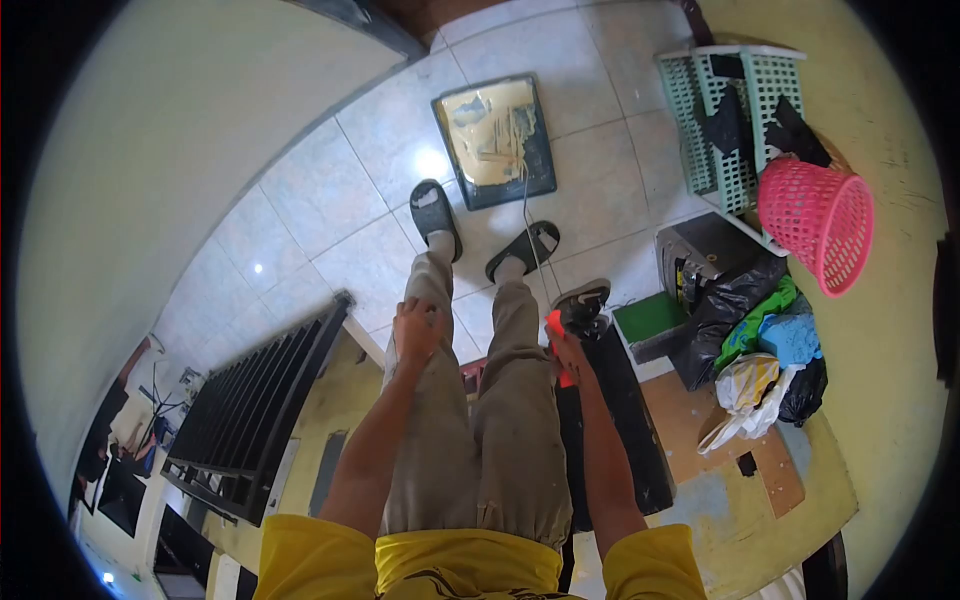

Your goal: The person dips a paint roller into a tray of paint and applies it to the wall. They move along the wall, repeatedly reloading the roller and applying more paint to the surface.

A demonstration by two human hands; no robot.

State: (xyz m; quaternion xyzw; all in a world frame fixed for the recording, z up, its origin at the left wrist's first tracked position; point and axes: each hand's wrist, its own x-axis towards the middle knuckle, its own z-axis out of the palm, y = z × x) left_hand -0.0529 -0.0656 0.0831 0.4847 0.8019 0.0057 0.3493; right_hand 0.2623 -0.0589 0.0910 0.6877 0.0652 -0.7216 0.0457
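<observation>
My right hand [569, 352] is closed around the orange handle [556, 322] of what looks like a paint roller. Its thin metal rod [538, 250] runs forward, past my slipper, to a black paint tray [545, 180] on the floor. Cream paint coats much of the tray, and the roller head is hard to make out against it. My left hand [417, 331] rests on my grey trousers [430, 410] near the knee, holding nothing, fingers loosely bent. My feet, in dark slippers [434, 215], stand just behind the tray.
At the right are a pale green plastic rack [690, 130], a pink basket [805, 215], plastic bags [748, 385] and a dark shoe [583, 300]. A black railing [265, 395] stands at left. Walls [190, 140] curve around the tiled floor [600, 180].
</observation>
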